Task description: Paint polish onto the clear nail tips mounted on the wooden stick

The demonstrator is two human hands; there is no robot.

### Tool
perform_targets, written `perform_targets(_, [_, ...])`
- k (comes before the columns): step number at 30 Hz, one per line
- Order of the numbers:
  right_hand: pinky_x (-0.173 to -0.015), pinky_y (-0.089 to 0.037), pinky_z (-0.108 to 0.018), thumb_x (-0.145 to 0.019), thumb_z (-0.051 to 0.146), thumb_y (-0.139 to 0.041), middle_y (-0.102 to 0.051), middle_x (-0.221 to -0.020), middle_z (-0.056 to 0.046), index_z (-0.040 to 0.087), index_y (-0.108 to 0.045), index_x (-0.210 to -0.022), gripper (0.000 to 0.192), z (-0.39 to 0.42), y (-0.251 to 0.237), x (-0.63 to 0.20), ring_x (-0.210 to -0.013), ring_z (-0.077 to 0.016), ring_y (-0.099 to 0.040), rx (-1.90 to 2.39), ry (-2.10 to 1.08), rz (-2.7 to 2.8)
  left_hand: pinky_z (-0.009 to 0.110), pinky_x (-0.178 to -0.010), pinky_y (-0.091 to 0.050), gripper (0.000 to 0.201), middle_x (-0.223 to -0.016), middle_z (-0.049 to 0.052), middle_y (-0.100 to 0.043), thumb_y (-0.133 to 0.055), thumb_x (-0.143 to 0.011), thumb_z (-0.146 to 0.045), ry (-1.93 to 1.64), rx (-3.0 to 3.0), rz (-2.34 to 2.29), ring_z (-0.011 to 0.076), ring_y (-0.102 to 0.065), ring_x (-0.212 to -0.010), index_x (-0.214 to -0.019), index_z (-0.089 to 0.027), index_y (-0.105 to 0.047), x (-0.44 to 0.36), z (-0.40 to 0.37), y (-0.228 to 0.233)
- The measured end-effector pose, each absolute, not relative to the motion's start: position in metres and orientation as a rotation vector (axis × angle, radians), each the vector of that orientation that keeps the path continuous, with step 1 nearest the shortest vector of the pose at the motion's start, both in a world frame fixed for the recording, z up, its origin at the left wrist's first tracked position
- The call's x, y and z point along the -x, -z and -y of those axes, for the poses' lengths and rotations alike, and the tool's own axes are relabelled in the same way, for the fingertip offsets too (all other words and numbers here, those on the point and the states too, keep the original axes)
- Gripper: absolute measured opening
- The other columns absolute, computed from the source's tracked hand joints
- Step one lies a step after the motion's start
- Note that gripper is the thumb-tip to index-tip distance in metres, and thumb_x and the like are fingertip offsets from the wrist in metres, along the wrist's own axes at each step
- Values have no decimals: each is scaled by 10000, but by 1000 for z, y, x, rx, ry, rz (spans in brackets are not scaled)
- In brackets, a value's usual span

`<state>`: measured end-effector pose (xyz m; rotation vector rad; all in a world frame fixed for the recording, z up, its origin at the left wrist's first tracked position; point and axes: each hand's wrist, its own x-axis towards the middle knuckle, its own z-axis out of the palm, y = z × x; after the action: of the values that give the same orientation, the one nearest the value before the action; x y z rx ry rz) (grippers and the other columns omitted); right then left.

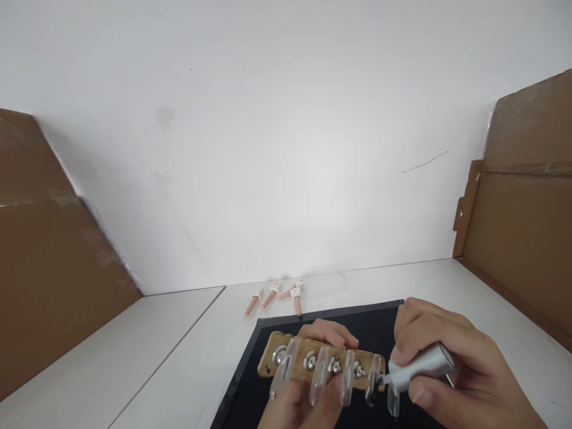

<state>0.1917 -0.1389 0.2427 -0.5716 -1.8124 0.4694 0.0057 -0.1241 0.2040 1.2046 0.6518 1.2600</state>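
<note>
The lower part of the scene is cut off by the edge of the picture, so the wrists and the near end of the black mat point(268, 348) are not seen. A narrow wooden holder point(273, 348) is kept above the mat by the left hand point(313, 381); its fingers are curled over the far edge, the thumb is under it, and much of the palm is hidden behind the wood. On the holder a row of round metal knobs is mounted, and from each one a clear, long false nail tip point(319, 376) hangs down; the tips are glossy and transparent, so their outlines are hard to make out. A silver metallic brush cap point(424, 364), cylindrical and smooth, is pinched in the closed grip of the right hand point(451, 369), and its dark end touches the tip at the right end. Four small pink sticks point(274, 296) with white tags lie on the white tabletop point(179, 357) behind the mat. Brown cardboard panels point(522, 238) stand at both sides.
</note>
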Motion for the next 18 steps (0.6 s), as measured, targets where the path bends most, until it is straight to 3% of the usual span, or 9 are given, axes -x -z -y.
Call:
perform_targets(6, [-402, -358, -199, -902, 409, -577, -560, -548, 12, 211, -614, -764, 243, 139, -248, -188, -471, -113, -475, 611, -334, 1812, 327, -767, -484, 64, -846, 49, -647, -704, -750, -272, -1272, -1222, -631, 215, -599, -823, -780, -226, -671, -5, 120, -203])
perform_targets(18, [-395, -351, -191, -927, 407, -536, -519, -532, 21, 205, -588, -772, 259, 141, -250, -186, -457, -107, -476, 642, -206, 1840, 322, -804, -478, 66, -889, 38, -654, -705, -749, -264, -1261, -1240, -634, 219, -602, -878, -803, -245, -672, -3, 123, -205])
